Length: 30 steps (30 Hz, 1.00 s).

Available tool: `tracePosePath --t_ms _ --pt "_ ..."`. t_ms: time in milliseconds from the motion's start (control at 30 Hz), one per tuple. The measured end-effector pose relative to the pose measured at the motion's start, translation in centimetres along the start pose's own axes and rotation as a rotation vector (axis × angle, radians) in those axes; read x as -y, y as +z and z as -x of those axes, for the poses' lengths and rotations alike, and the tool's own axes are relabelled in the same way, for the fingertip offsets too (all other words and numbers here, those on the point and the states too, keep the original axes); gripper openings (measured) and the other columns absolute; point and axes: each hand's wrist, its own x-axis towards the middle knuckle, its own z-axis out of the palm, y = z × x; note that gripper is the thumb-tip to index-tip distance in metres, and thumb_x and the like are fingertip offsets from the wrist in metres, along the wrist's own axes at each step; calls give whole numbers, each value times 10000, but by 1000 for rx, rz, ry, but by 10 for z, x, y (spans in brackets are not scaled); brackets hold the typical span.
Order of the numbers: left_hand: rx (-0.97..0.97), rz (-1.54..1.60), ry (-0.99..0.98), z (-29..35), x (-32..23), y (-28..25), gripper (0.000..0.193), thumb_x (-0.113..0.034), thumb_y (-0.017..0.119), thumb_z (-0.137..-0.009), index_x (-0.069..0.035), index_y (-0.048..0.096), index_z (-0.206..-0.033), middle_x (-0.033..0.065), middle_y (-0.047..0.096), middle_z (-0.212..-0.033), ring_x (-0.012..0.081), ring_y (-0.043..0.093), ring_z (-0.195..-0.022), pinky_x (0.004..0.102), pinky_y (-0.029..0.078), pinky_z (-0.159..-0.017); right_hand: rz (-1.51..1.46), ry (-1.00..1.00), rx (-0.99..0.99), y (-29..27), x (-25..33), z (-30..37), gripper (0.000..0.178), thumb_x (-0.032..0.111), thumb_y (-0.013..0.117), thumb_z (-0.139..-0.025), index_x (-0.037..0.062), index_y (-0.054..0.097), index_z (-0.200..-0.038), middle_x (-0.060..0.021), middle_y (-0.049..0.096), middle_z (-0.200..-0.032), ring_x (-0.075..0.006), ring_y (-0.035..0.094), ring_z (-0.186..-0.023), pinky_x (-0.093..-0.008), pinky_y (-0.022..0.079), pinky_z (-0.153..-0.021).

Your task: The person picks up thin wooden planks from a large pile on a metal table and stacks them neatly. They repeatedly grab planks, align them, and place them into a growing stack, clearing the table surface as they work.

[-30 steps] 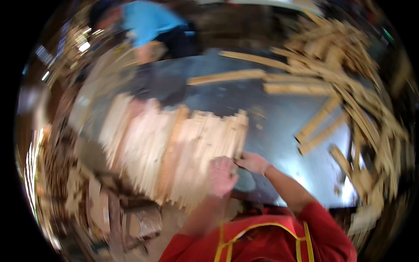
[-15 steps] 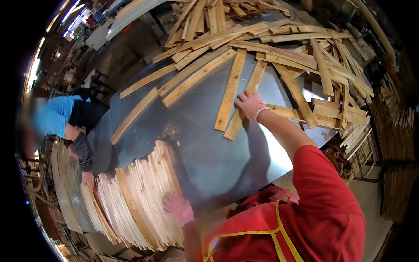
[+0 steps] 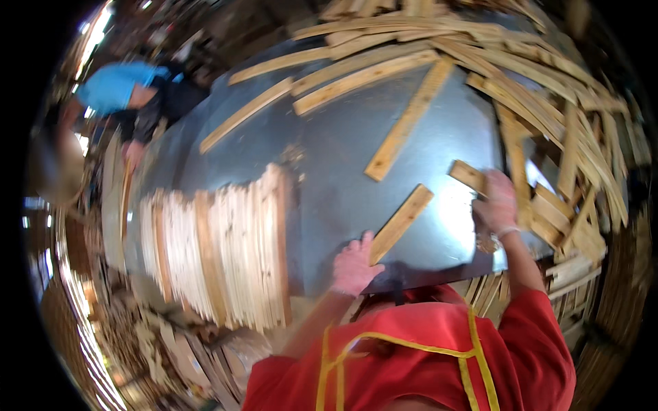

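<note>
My left hand [image 3: 355, 266], in a pinkish work glove, grips the near end of a short wooden board [image 3: 403, 220] between thumb and fingers. That board slants away to the right over the grey metal table [image 3: 329, 205]. At the table's right side my gloved right hand [image 3: 498, 202] is closed over the right part of another plank [image 3: 466, 175], whose left end sticks out. The fingers there are slightly blurred. Left of my left hand stands a row of pale slats [image 3: 240, 253] set on edge, tightly side by side, with a few browner ones among them.
A heap of loose planks [image 3: 548, 103] covers the far and right parts of the table. A single plank [image 3: 410, 116] lies mid-table, and several more lie beyond. At the far left a co-worker in a blue shirt [image 3: 123, 85] holds a brown slat [image 3: 126, 195].
My left hand has left the slat row and taken the board, which came nearer. My right hand has moved right onto another plank. The co-worker's hand has moved away from the row with a slat.
</note>
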Motion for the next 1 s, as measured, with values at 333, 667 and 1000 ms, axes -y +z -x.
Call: tracePosePath --t_ms 333,667,1000 --pt "-579 -59 -278 48 132 44 790 -269 685 -885 -110 396 -1604 122 489 -1530 340 482 -1392 539 383 -1169 -1093 296 328 36 20 6 728 362 715 -1051 -27 439 -1600 -94 618 -1428 -202 574 -1305 -340 444 -1127" --pt "-749 224 -574 181 234 113 599 -359 720 -937 -120 563 -1462 122 557 -1477 322 522 -1369 501 432 -1132 -815 418 367 133 298 -83 654 568 582 -1035 -29 726 -1260 -140 738 -1127 -229 709 -1020 -380 545 -858" --pt "-572 1405 -914 229 276 228 443 -467 771 -944 -85 735 -1166 105 724 -1210 292 682 -1127 473 545 -977 -968 213 943 147 457 47 478 328 707 -1020 94 625 -1430 -48 718 -1088 -182 681 -884 -363 584 -765"
